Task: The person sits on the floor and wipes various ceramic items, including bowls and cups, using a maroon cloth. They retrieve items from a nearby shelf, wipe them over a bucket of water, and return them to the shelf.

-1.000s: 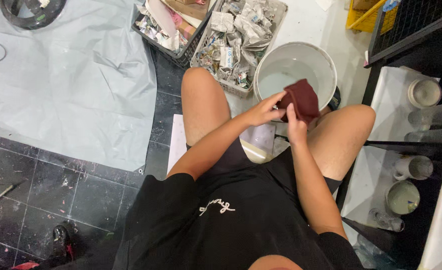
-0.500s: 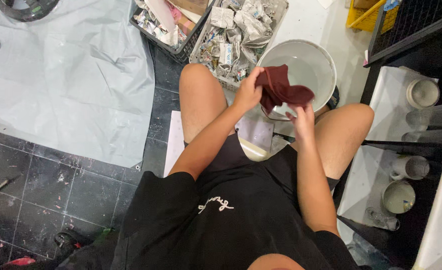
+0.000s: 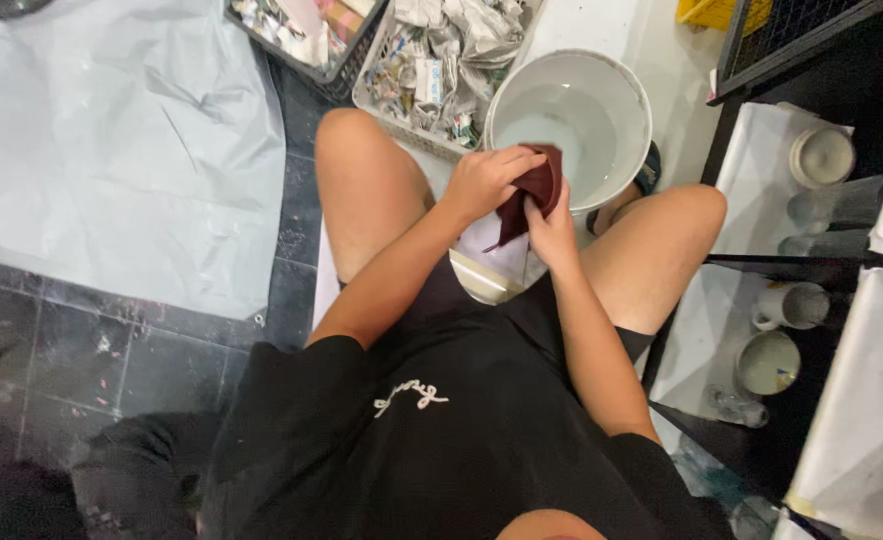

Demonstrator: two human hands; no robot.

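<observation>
A dark red cloth (image 3: 534, 190) is bunched between both my hands, just above my knees. My left hand (image 3: 482, 180) grips its upper part and my right hand (image 3: 552, 225) holds it from below, with one corner hanging down. Directly beyond the cloth stands a white bucket (image 3: 634, 100) with water in it. Under my hands, between my legs, a pale round object (image 3: 487, 272) shows partly; I cannot tell what it is.
A grey plastic sheet (image 3: 102, 130) covers the dark tiled floor on the left. Two baskets of crumpled paper (image 3: 442, 60) stand behind my left knee. On the right, black shelves (image 3: 762, 260) hold several ceramic cups and bowls (image 3: 822, 155).
The cloth was spread open and lifted half a second ago; now it is gathered tight between both hands and lowered towards the bucket's near rim.
</observation>
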